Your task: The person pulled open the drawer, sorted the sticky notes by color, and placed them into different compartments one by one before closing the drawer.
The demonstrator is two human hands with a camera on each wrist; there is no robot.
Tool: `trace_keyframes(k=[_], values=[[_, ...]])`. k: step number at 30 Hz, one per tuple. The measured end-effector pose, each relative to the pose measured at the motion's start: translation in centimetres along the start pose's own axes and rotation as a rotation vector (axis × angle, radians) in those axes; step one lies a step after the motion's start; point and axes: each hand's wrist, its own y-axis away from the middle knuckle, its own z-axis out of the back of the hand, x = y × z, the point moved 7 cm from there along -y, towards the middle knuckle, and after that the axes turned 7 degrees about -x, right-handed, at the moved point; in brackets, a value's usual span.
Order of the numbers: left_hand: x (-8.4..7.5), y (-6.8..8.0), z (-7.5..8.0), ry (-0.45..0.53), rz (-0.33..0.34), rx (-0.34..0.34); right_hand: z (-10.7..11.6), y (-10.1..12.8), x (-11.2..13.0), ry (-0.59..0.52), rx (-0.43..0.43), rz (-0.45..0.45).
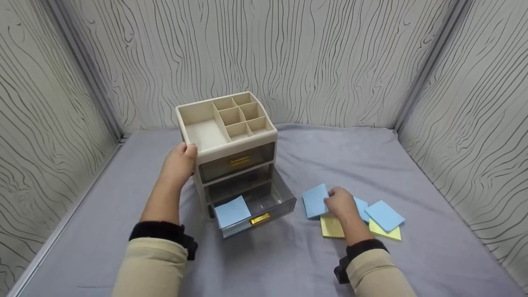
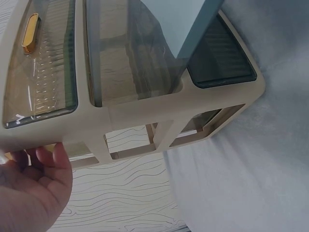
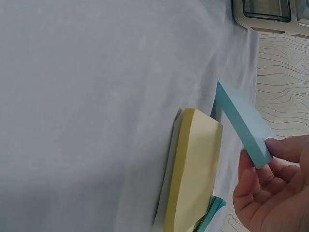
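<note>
My left hand (image 1: 180, 163) grips the left side of a cream desktop drawer organizer (image 1: 237, 142). In the left wrist view its fingers (image 2: 59, 157) curl into an opening in the side frame. The organizer's clear middle drawer (image 1: 284, 203) is pulled out, and a blue sticky note pad (image 1: 232, 212) lies in its left part. To the right of the drawer, my right hand (image 1: 343, 204) pinches another blue sticky note pad (image 3: 244, 123) between thumb and fingers, tilted above the cloth. Beneath it lies a yellow sticky note pad (image 1: 331, 227).
Right of my right hand, a blue pad (image 1: 384, 215) rests on a yellow one (image 1: 394, 234), with another blue pad (image 1: 361, 207) beside them. The organizer's top tray has several compartments (image 1: 232, 116). Grey cloth (image 1: 264, 268) covers the table, and wood-patterned panels (image 1: 330, 62) stand around it.
</note>
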Motion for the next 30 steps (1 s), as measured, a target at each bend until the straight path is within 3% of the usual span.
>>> trace_keyframes(k=[4,9,17,30], values=[[-0.1,0.1,0.0,0.000,-0.009,0.009,0.6,0.2,0.1,-0.061,0.006,-0.008],[-0.2,0.2,0.0,0.008,-0.017,0.020,2.7,0.2,0.7,-0.111,-0.074,0.003],[-0.1,0.1,0.0,0.008,-0.016,0.000,5.5,0.7,3.3,-0.312,-0.145,0.000],[-0.2,0.1,0.2,-0.004,-0.038,-0.020,6.1,2.8,8.1,-0.475,-0.167,0.108]])
